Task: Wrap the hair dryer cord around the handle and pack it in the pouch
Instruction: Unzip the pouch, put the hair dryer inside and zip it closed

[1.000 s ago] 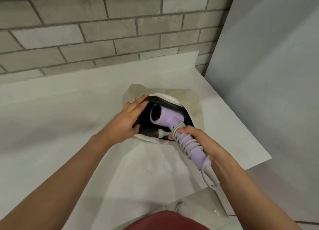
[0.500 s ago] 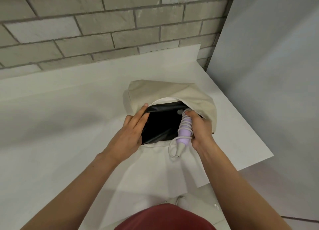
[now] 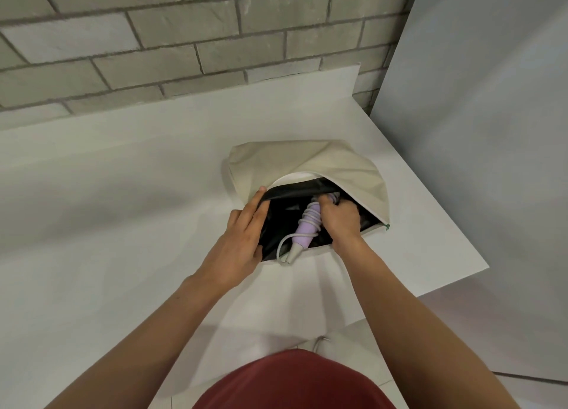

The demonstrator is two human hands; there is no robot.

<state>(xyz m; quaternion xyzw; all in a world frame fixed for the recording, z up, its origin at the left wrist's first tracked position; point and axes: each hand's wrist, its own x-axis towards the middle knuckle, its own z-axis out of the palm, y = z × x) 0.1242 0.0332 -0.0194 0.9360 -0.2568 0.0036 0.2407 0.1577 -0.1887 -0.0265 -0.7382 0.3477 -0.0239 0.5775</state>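
Observation:
A cream cloth pouch with a black lining lies on the white table, its mouth open toward me. The lilac hair dryer is mostly inside it, handle end outward, with the white cord wound around the handle and a loop sticking out at the mouth. My right hand grips the upper handle inside the pouch. My left hand holds the left edge of the opening, fingers over the black lining. The dryer's head is hidden in the pouch.
A grey brick wall runs behind the table. A grey panel stands on the right past the table's right edge. The table's near right corner drops off to a tiled floor.
My right hand has pushed the dryer deeper into the pouch; a second ago its head was just entering the mouth. The left hand still holds the opening. The pouch top has risen.

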